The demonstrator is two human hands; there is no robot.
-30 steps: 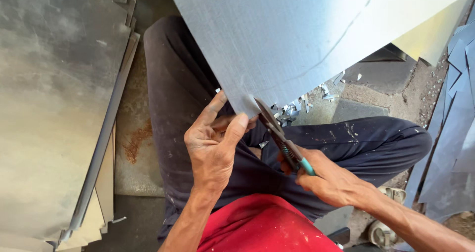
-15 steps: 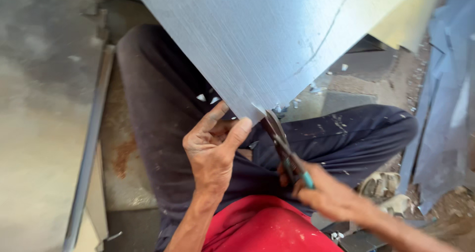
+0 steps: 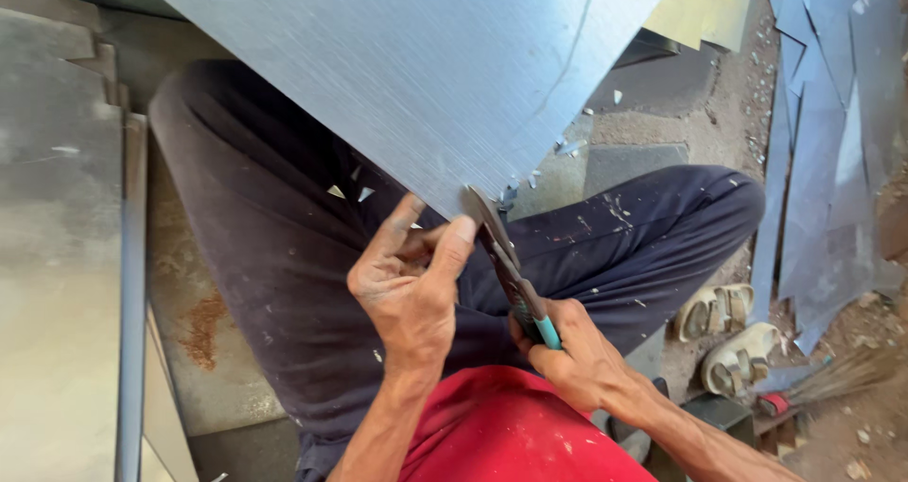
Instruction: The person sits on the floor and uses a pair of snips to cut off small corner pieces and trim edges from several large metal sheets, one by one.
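Snips (image 3: 501, 260) sit in the right hand (image 3: 577, 354), which is closed around the teal-tipped handles just above the red shirt (image 3: 515, 435). Their dark blades point up and away from the person and meet the near corner of a large grey metal sheet (image 3: 426, 66), whose lowest point hangs over the lap; whether the blades are biting into the edge or only touching it cannot be told. The left hand (image 3: 411, 279) is just beside the blades on their left, fingers curled and thumb raised, pinching the sheet's edge at that corner. The sheet slopes up and away, filling the upper middle of the view, with a thin scribed line curving across its right part. Under it lie the person's 2 legs in dark trousers (image 3: 265, 245), spread apart and dotted with small bright metal chips. More chips lie on the floor (image 3: 624, 151) between the knees. On the left lie flat grey panels (image 3: 57, 255), stacked with stepped edges. On the right, well apart from the hands, rest 2 pale sandals (image 3: 724, 335), a broom (image 3: 832, 373) and a heap of sheet offcuts (image 3: 832, 141).
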